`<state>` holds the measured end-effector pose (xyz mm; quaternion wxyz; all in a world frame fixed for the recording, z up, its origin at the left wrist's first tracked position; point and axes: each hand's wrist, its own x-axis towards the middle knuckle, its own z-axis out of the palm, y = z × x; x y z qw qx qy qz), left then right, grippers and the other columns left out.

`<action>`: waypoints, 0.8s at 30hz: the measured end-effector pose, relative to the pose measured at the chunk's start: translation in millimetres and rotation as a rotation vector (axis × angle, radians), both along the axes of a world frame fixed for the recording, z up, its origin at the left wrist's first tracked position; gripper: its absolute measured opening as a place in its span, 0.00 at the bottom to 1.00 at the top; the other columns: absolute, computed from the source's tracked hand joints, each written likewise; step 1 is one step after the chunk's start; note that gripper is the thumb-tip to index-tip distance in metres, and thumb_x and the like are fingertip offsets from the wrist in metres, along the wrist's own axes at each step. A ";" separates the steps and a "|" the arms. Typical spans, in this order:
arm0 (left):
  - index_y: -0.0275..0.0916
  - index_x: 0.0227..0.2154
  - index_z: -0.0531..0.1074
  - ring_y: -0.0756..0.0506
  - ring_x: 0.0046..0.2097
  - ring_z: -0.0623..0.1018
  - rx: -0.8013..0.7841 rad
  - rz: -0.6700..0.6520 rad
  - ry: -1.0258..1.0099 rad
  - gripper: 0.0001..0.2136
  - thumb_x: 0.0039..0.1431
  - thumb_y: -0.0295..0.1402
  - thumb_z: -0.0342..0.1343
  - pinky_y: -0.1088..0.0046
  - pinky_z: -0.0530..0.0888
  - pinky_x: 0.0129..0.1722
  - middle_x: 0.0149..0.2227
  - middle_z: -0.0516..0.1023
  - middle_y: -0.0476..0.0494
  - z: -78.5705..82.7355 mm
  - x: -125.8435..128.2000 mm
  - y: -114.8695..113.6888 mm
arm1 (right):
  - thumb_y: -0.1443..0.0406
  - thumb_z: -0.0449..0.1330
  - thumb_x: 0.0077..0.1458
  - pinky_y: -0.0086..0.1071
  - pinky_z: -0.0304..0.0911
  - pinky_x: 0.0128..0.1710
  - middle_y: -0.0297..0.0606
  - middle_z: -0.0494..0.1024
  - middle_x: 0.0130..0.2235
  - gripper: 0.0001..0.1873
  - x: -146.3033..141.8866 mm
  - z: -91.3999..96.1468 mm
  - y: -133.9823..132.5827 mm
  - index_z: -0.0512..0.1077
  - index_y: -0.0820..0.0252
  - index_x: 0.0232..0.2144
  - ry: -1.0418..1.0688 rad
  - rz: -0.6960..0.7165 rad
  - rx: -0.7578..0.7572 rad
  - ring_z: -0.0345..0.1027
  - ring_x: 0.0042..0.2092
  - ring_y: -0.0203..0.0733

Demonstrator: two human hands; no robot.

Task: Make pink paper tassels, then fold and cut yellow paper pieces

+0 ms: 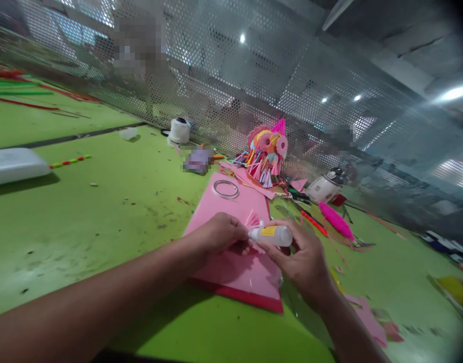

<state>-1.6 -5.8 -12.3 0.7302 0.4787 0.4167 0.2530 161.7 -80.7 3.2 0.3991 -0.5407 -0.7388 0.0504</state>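
In my right hand [305, 257] is a clear glue bottle [278, 235] with a yellow label, tilted so that its nozzle points left. My left hand [225, 234] is closed in a pinch right by the nozzle. A fringed strip of pink paper [252, 219] fans out between the two hands, and the left fingers seem to hold its end. Under both hands lies a stack of pink paper sheets [231, 275] with a red sheet at the bottom. A thin metal ring [225, 189] rests on the far part of the stack.
Beyond the stack stands a colourful paper craft [267, 151] with fringes. White thread spools [179, 131] sit at the back. An orange cutter [314, 223], a magenta bundle [336, 222] and pink paper scraps [367, 317] lie to the right. A white box [15, 165] is far left. Perforated metal mesh [216, 65] edges the green table.
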 end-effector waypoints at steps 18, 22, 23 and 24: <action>0.31 0.16 0.73 0.51 0.20 0.73 0.069 0.067 -0.008 0.08 0.47 0.21 0.57 0.77 0.69 0.24 0.16 0.75 0.45 -2.4 3.4 -3.0 | 0.61 0.65 0.53 0.31 0.63 0.29 0.37 0.76 0.29 0.09 -3.8 -13.1 7.9 0.73 0.62 0.33 0.115 -0.024 -0.041 0.69 0.29 0.38; 0.32 0.14 0.72 0.52 0.18 0.70 0.037 0.071 0.000 0.10 0.47 0.19 0.55 0.77 0.67 0.23 0.14 0.73 0.46 5.3 3.0 -4.7 | 0.62 0.64 0.54 0.30 0.64 0.29 0.37 0.77 0.30 0.09 -4.8 -11.9 7.3 0.73 0.62 0.34 0.158 0.000 -0.049 0.70 0.29 0.38; 0.32 0.14 0.72 0.52 0.18 0.70 0.033 0.073 0.003 0.10 0.46 0.19 0.54 0.77 0.67 0.23 0.13 0.72 0.47 6.3 3.1 -4.7 | 0.62 0.64 0.54 0.29 0.64 0.29 0.38 0.77 0.30 0.08 -5.1 -11.4 7.1 0.73 0.62 0.34 0.160 0.002 -0.047 0.70 0.29 0.38; 0.31 0.14 0.72 0.52 0.18 0.70 0.027 0.074 0.008 0.10 0.46 0.18 0.54 0.78 0.67 0.23 0.13 0.72 0.47 6.9 3.3 -4.7 | 0.62 0.64 0.54 0.29 0.65 0.29 0.38 0.77 0.30 0.08 -5.4 -10.9 7.1 0.73 0.62 0.34 0.158 0.001 -0.041 0.71 0.29 0.38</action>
